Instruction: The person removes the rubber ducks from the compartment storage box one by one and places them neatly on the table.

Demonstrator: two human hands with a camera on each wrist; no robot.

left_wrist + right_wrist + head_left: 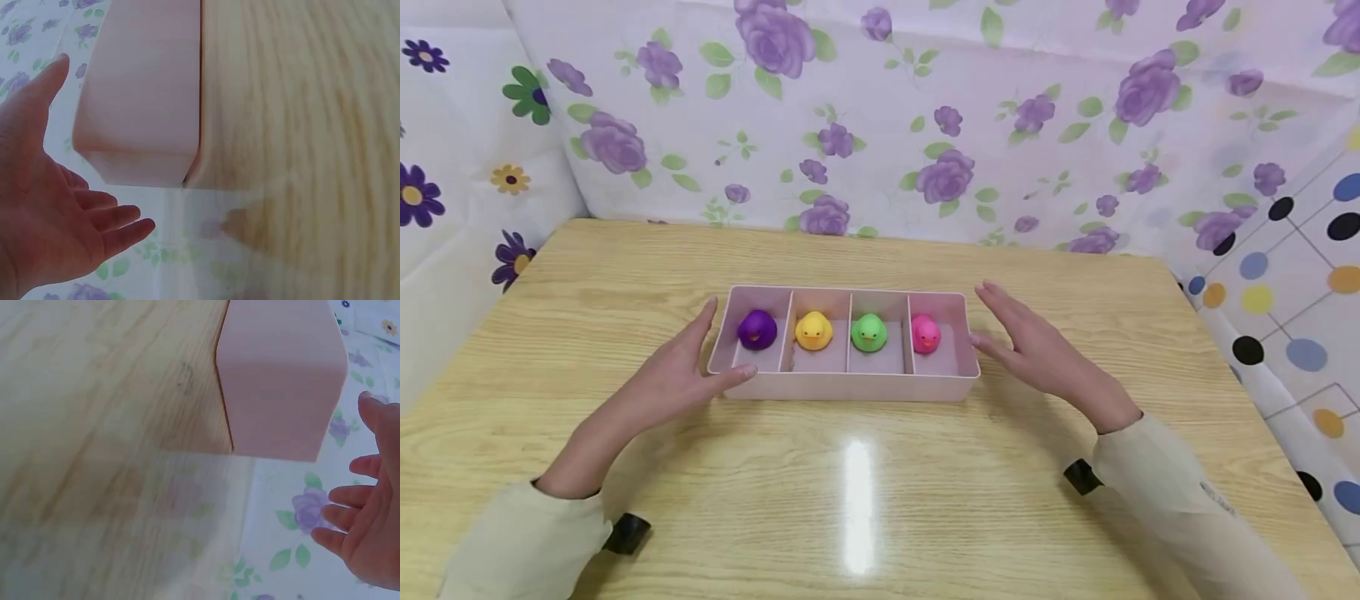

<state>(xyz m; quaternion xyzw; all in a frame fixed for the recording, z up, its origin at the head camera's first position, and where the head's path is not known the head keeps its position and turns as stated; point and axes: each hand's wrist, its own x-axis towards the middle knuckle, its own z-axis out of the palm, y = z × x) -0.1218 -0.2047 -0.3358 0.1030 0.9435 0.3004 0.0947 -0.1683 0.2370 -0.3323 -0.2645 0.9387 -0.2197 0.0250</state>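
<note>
A pale pink box (850, 387) with a row of compartments stands on the wooden table. From left to right its compartments hold a purple duck (757, 330), a yellow duck (814, 331), a green duck (869, 333) and a pink duck (926, 334). At the box's left end is my left hand (673, 375), fingers extended and thumb overlapping the front left corner in the head view. My right hand (1037, 346) is spread beside the right end, thumb close to the wall. Both wrist views show the palms apart from the box with nothing in them.
The wooden table (925, 492) reaches back to a hanging cloth (887, 108) with purple flowers. A daisy-print cloth (460, 208) hangs at the left, a dotted cloth (1285, 317) at the right. Small black devices (627, 533) sit by both cuffs.
</note>
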